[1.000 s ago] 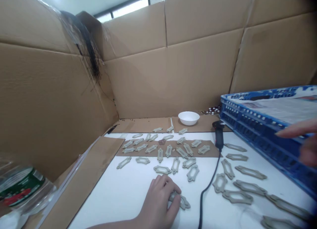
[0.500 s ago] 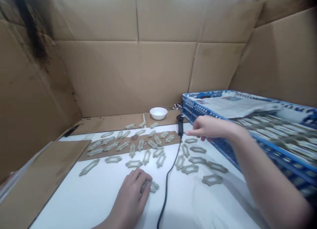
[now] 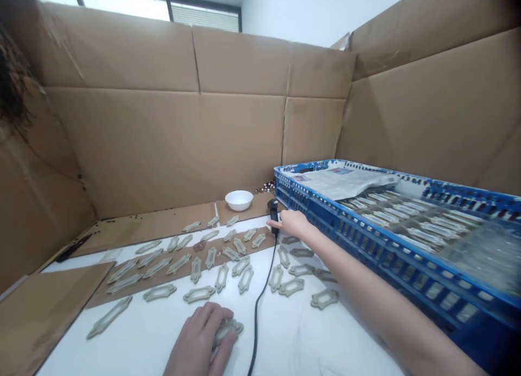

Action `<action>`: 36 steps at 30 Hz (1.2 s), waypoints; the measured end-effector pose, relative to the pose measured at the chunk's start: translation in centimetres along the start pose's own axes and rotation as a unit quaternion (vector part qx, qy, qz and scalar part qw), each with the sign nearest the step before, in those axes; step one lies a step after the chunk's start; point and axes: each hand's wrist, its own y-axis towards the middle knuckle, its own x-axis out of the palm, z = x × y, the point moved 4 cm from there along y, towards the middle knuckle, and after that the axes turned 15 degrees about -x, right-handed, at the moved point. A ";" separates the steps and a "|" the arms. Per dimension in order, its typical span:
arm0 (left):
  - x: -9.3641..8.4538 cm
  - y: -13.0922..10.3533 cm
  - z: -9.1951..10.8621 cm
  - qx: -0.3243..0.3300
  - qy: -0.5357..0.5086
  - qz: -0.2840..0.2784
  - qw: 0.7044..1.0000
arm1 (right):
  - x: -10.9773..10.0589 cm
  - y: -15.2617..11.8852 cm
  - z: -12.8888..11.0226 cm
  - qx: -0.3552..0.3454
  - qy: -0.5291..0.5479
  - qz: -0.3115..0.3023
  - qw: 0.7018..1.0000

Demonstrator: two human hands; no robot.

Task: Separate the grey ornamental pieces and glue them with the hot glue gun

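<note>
My left hand [image 3: 200,341] rests low on the white table top, its fingers and thumb bent around a grey-green metal frame plate [image 3: 230,330] with a pointed outline. The hand covers part of that plate. My right hand [image 3: 292,224] reaches to a black handheld device [image 3: 274,217] on a black cable [image 3: 256,316]. Its index finger is stretched out across the device, and the other fingers are loosely curled; whether the thumb touches the device is hidden. Several similar loose frame plates [image 3: 198,294] lie spread around both hands.
A blue plastic crate [image 3: 366,240] on the right holds rows of plates and a sheet of paper [image 3: 344,183]. A white bowl [image 3: 239,200] stands at the back near small dark and white bits [image 3: 267,187]. Cardboard walls [image 3: 171,142] surround the table; a cardboard sheet [image 3: 61,305] lies left.
My view has tilted up and turned right. My right index finger has moved from beside the black device to across it. My left hand stays on the same frame plate.
</note>
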 end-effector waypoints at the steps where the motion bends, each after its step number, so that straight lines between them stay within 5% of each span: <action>1: 0.0 -0.1 0.0 0.015 0.015 0.020 1.000 | 0.3 0.2 0.0 0.002 -0.004 0.013 1.000; 8: 0.0 -0.4 1.0 0.168 0.147 0.045 0.974 | 1.7 1.3 0.3 0.032 -0.004 0.078 0.996; 16: -0.1 -0.9 1.5 0.247 0.157 0.071 0.953 | 2.6 2.4 0.9 0.052 0.063 0.142 0.986; 21: -0.3 -1.1 1.9 0.276 0.154 0.093 0.944 | 1.3 1.8 1.9 0.053 0.145 0.232 0.960; 31: -0.4 -0.8 2.1 0.132 0.102 0.000 0.986 | -1.9 0.5 -0.1 -0.041 0.424 0.368 0.826; 36: -0.3 -0.6 1.7 0.107 0.060 -0.026 0.992 | -2.5 -0.8 -2.7 -0.072 0.606 0.352 0.710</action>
